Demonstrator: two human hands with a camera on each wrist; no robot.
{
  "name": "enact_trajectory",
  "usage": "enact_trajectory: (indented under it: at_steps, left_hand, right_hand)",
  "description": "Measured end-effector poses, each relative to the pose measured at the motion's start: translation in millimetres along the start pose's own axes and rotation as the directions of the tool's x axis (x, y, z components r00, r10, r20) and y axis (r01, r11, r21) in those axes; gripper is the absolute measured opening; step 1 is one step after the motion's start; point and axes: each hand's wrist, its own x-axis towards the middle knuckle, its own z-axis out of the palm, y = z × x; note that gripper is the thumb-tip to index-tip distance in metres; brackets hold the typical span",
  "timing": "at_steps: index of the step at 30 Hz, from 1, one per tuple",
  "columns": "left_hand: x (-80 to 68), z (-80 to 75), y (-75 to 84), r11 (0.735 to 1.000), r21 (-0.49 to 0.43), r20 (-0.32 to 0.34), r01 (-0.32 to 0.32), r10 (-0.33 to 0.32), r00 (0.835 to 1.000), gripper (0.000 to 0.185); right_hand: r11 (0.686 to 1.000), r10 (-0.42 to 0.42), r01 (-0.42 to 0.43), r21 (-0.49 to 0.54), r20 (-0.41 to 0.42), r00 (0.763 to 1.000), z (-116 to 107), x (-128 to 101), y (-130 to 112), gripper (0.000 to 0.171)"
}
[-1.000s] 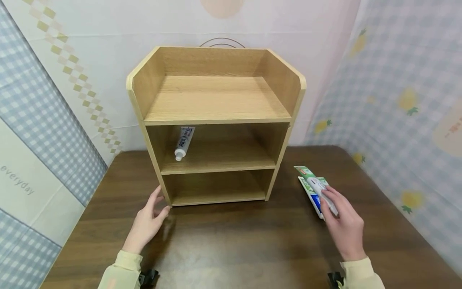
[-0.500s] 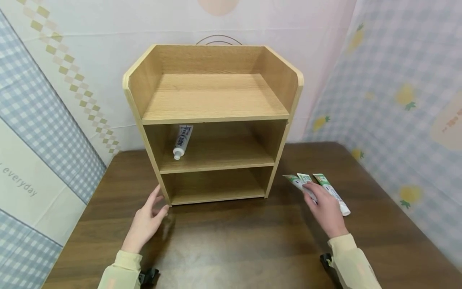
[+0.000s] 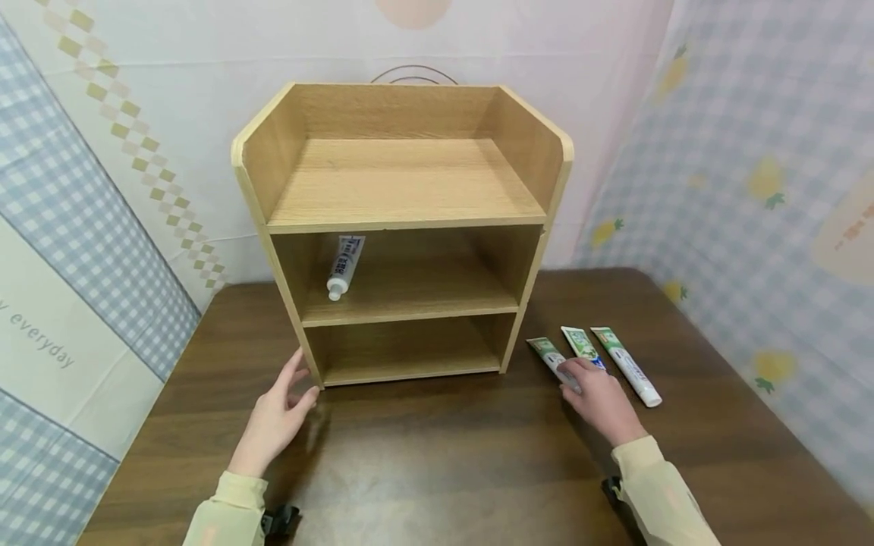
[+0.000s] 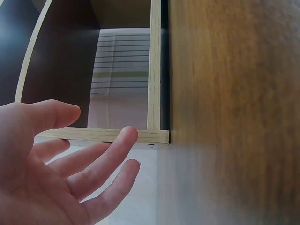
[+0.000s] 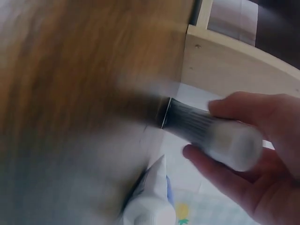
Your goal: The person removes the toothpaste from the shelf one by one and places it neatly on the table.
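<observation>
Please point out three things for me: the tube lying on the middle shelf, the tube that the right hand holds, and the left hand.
tube on the middle shelf [image 3: 344, 267], head view, on its printed body.
tube in the right hand [image 3: 550, 356], head view, on its green flat end.
left hand [image 3: 275, 419], head view, on the back of the hand.

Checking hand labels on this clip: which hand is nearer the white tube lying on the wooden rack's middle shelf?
Left. The left hand rests by the rack's front left corner, below the white tube; the right hand is out right, pinching a green-and-white tube.

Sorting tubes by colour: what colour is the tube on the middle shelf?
White tube with dark print; head view.
</observation>
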Motion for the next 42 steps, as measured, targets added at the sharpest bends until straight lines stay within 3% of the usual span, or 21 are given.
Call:
enact_trajectory:
  at_steps: [6, 13, 18, 30, 42]
  left_hand:
    - [0.6, -1.4, -0.4, 1.0, 0.001, 0.001, 0.0, 0.0, 1.0, 0.07]
    - [-0.4, -1.5, -0.6, 1.0, 0.008, 0.011, -0.003, 0.003, 1.0, 0.07]
    - [-1.9, -1.7, -0.3, 1.0, 0.002, 0.016, 0.0, 0.0, 1.0, 0.069]
    - [-3.5, -3.0, -0.3, 1.0, -0.006, 0.016, 0.0, 0.0, 1.0, 0.07]
    - [-0.5, -3.6, 0.7, 1.0, -0.011, 0.035, 0.006, -0.005, 0.999, 0.071]
  right_hand:
    - [1.0, 0.004, -0.003, -0.003, 0.154, 0.988, -0.3, 5.0, -5.9, 0.03]
    - [0.998, -0.044, 0.051, -0.032, 0.188, 0.981, -3.1, 7.4, -2.2, 0.032]
    - [0.999, -0.03, 0.04, -0.038, 0.216, 0.976, -1.1, 11.0, -0.9, 0.033]
    - [0.999, -0.026, 0.035, -0.016, 0.388, 0.921, -6.0, 23.3, -3.1, 0.04]
    - [0.999, -0.025, 0.038, -0.027, 0.402, 0.915, -3.9, 30.3, -0.8, 0.04]
